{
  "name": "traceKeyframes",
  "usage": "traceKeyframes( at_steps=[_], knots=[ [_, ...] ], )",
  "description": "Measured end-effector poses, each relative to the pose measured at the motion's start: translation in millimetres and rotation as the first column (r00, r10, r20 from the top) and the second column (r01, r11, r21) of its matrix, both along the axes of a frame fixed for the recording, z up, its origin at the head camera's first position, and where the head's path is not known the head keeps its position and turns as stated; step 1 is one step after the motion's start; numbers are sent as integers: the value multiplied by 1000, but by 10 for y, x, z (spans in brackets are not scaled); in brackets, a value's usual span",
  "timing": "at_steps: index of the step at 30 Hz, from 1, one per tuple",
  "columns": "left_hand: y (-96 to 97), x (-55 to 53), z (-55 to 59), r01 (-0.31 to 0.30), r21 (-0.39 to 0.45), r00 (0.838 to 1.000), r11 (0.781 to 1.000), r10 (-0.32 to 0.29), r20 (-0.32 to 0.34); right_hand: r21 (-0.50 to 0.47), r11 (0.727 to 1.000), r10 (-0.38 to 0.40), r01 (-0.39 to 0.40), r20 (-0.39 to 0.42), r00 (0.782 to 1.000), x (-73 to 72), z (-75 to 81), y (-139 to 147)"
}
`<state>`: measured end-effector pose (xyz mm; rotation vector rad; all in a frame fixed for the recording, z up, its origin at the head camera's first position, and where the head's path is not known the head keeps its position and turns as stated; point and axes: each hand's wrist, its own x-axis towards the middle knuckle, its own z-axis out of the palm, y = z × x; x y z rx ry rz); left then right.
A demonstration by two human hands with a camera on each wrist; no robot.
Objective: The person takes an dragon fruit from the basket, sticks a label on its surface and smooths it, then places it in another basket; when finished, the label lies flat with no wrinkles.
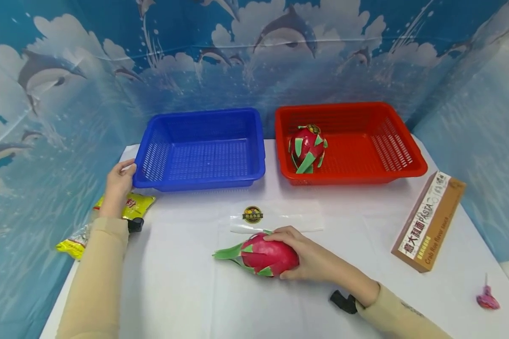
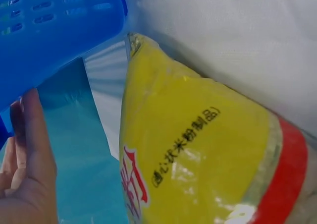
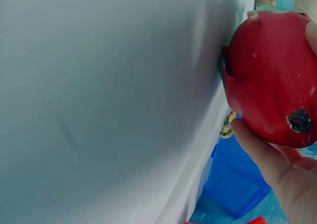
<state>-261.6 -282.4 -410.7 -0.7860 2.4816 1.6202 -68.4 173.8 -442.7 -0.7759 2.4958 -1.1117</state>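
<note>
A pink-red dragon fruit (image 1: 269,255) with green leafy tips lies sideways on the white table. My right hand (image 1: 306,259) holds its rounded end, with the thumb on the near side and fingers over the far side. The right wrist view shows the dragon fruit (image 3: 272,75) close up, its dark end spot facing the camera. At the left, my left hand (image 1: 120,181) grips the front left corner of the blue basket (image 1: 199,183). In the left wrist view, fingers (image 2: 37,135) touch the underside of the basket's rim.
A red basket (image 1: 348,178) holds another dragon fruit (image 1: 307,147). Below the left forearm lies a yellow bag (image 1: 137,205). A clear plastic bag (image 1: 288,221) lies flat behind the held fruit. To the right are a pasta box (image 1: 428,221) and a wrapped lollipop (image 1: 488,299).
</note>
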Motion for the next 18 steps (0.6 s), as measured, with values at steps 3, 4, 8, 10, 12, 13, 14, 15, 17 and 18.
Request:
traceKeyframes(
  at_steps=[3, 4, 8, 10, 12, 13, 14, 15, 17, 18],
  knots=[
    [-18, -7, 5, 3, -5, 1000, 1000, -3, -5, 10, 1000, 3, -3, 8, 1000, -10, 18, -20],
    [-29, -4, 4, 9, -1, 1000, 1000, -9, -8, 13, 1000, 2, -2, 12, 1000, -12, 21, -24],
    [-100, 31, 5, 37, -16, 999, 999, -37, -9, 29, 1000, 0, 0, 25, 1000, -16, 30, -38],
    [-118, 75, 25, 26, -47, 998, 999, -29, -60, 37, 999, -1, 0, 31, 1000, -15, 34, -40],
    [-100, 130, 81, -5, -101, 992, 995, -8, -128, 43, 999, -3, 1, 34, 999, -14, 38, -40],
    [-77, 168, 118, -15, -145, 984, 989, -11, -176, 45, 999, -3, 1, 34, 999, -12, 41, -39],
    [-39, 214, 162, -28, -176, 973, 984, -13, -231, 47, 999, -4, 2, 34, 999, -10, 44, -37],
    [16, 274, 213, -38, -211, 957, 977, -25, -288, 49, 999, -4, 2, 34, 999, -8, 47, -35],
    [163, 408, 311, -61, -267, 919, 962, -51, -391, 50, 999, -5, 3, 31, 1000, -4, 53, -32],
    [250, 483, 344, -61, -285, 887, 957, -79, -454, 50, 999, -5, 4, 28, 1000, -2, 56, -30]
  ],
)
